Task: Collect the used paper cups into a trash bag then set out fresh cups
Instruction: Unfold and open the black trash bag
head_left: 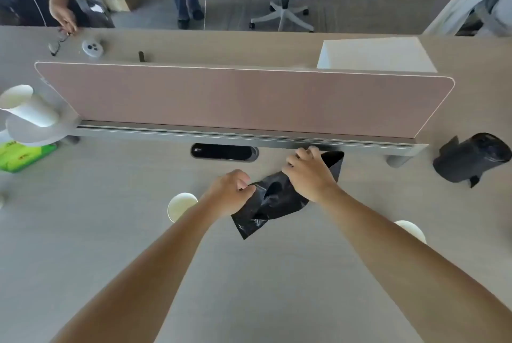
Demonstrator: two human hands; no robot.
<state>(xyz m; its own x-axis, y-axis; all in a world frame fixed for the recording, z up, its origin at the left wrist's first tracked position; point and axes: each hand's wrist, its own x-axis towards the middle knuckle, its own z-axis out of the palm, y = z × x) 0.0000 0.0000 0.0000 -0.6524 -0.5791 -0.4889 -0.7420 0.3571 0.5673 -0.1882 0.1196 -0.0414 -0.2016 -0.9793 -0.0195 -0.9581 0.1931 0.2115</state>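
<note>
We held the black trash bag (273, 204) just above the table (110, 245), still crumpled and flat, its mouth not yet open. Our left hand (230, 193) pinched one edge of the film between curled fingers (245, 186) and thumb. Our right hand (310, 173) had its fingers clamped over the bag's farther part, near the foot of the pink divider screen (235, 101).

We judged this to be the first step: getting the bag open before any cup went in. One used paper cup (181, 205) stood upright just beside our left forearm, and another paper cup (410, 229) showed partly behind our right forearm. Neither was in the bag.

The next move, as we read it, called for rubbing the two layers apart to find the mouth. One hand would then hold the mouth wide while the other reached for the nearest cup.

Farther out, the roll of trash bags (471, 158) lay on its side at the right end of the screen. What looked like a stack of white cups (27, 107) lay tilted at the far left, above a green packet (22, 156); we took these for the fresh ones.
</note>
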